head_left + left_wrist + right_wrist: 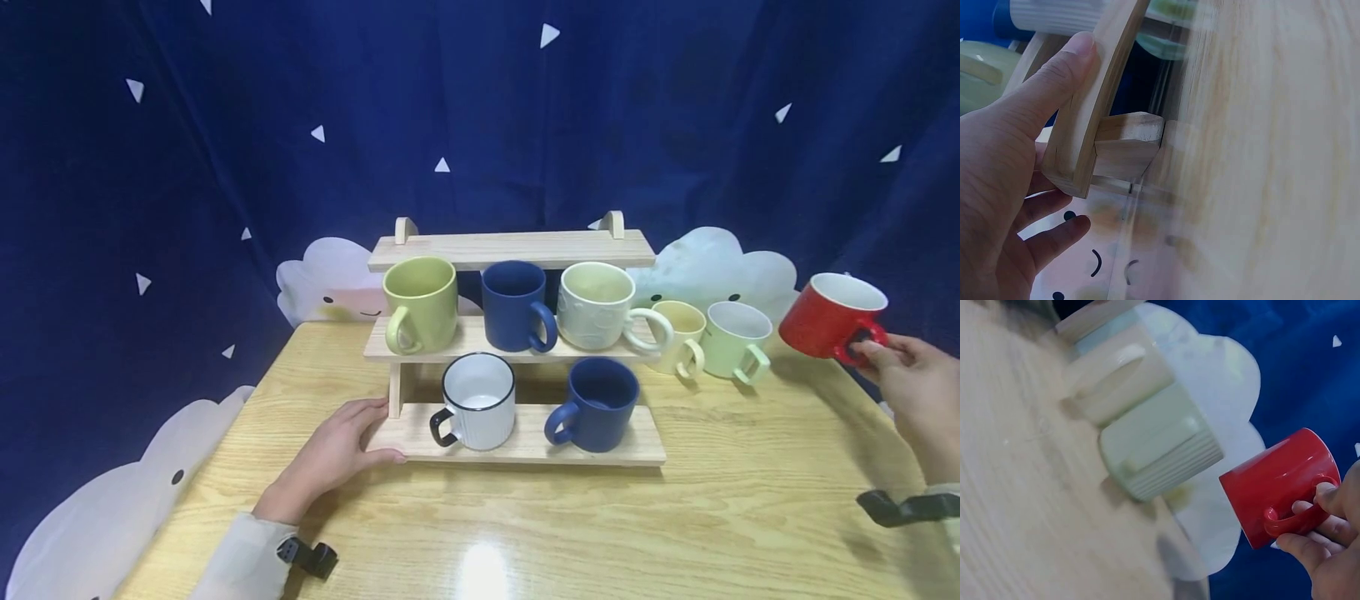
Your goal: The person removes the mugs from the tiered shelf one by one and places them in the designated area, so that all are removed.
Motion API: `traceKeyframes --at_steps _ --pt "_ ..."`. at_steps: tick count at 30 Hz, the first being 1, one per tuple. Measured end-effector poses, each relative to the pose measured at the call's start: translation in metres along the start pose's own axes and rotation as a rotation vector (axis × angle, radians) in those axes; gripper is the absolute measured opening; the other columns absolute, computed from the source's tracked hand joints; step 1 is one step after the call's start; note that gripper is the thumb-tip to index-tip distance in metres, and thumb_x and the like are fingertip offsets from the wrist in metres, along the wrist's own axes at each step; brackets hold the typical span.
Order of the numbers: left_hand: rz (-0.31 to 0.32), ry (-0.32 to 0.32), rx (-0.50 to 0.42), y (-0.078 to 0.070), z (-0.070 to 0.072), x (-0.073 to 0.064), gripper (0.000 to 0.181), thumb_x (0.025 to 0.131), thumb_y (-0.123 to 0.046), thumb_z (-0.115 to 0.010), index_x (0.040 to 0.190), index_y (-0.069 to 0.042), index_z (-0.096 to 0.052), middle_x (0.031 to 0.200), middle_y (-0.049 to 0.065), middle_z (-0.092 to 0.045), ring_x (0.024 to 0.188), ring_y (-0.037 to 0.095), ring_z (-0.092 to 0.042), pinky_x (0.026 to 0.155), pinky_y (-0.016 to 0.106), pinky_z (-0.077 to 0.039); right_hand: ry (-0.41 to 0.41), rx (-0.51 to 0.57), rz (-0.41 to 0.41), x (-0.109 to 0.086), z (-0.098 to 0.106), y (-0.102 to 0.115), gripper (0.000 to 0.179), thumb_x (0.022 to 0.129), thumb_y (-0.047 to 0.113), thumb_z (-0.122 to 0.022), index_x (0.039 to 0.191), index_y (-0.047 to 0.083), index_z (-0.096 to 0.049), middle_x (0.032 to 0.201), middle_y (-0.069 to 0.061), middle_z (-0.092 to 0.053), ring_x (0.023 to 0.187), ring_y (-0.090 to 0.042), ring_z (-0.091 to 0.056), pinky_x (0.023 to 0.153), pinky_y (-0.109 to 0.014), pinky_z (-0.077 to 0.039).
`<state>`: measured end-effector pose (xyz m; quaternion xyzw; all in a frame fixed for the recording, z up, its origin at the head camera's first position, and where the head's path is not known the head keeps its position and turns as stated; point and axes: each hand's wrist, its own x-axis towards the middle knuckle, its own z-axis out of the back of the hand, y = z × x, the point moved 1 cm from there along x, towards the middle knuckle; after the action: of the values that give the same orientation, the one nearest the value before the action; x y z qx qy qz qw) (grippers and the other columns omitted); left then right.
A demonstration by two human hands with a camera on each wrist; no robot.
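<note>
On the right, my right hand (911, 379) holds a red mug (828, 321) with a white inside by its handle. The mug is tilted and off the table, with thumb and fingers around the handle in the right wrist view. My left hand (337, 446) grips the lower left end of a wooden tiered shelf (517, 250), its thumb along the front of the bottom board. On the middle tier stand a yellow-green mug (423, 308), a dark blue mug (513, 308) and a pale embossed mug (596, 308). The bottom tier bears a white black-rimmed mug (478, 404) and another blue mug (596, 408).
Right of the shelf, a cream-yellow mug (675, 333) and a light green mug (735, 342) stand side by side on the wooden table (750, 500). Behind hangs a dark blue curtain (480, 100) with white triangles. Cloud-shaped cutouts (330, 275) line the table's back edge.
</note>
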<state>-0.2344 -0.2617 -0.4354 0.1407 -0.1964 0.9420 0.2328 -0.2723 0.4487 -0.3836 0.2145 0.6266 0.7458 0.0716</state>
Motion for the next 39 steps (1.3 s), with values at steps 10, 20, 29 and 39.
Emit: traceKeyframes --at_steps 10,20,29,39 --pt "0.003 0.0 0.004 0.001 -0.001 -0.002 0.083 0.073 -0.063 -0.074 0.129 -0.003 -0.062 0.137 0.014 -0.056 0.126 0.035 -0.05 0.108 0.051 -0.039 -0.023 -0.658 -0.027 0.001 0.004 -0.024 0.057 0.103 0.036 -0.047 0.132 -0.013 -0.05 0.069 0.036 -0.051 0.064 0.018 -0.044 0.051 -0.016 -0.041" --pt "0.004 -0.008 0.0 0.001 0.0 -0.005 0.083 0.072 -0.064 -0.074 0.128 -0.004 -0.062 0.136 0.014 -0.056 0.126 0.034 -0.05 0.107 0.052 -0.04 -0.031 -0.736 -0.078 0.001 -0.005 -0.047 0.057 0.102 0.037 -0.048 0.133 -0.01 -0.051 0.119 -0.034 -0.059 0.083 -0.02 -0.057 0.065 -0.033 -0.041" --pt "-0.001 -0.009 0.006 0.001 -0.003 -0.003 0.082 0.073 -0.062 -0.075 0.128 -0.003 -0.062 0.136 0.013 -0.057 0.125 0.034 -0.051 0.107 0.05 -0.04 -0.028 -0.659 -0.137 -0.003 -0.009 -0.061 0.059 0.103 0.037 -0.048 0.139 -0.009 -0.044 0.13 -0.035 -0.052 0.106 -0.041 -0.05 0.091 -0.058 -0.039" --pt "0.013 0.0 0.01 0.001 -0.002 -0.001 0.087 0.073 -0.069 -0.069 0.13 -0.004 -0.061 0.137 0.012 -0.056 0.126 0.033 -0.05 0.108 0.05 -0.039 -0.044 -0.562 -0.2 0.001 -0.009 -0.069 0.066 0.099 0.044 -0.054 0.143 -0.003 -0.045 0.092 0.008 -0.064 0.079 0.003 -0.046 0.094 -0.048 -0.043"
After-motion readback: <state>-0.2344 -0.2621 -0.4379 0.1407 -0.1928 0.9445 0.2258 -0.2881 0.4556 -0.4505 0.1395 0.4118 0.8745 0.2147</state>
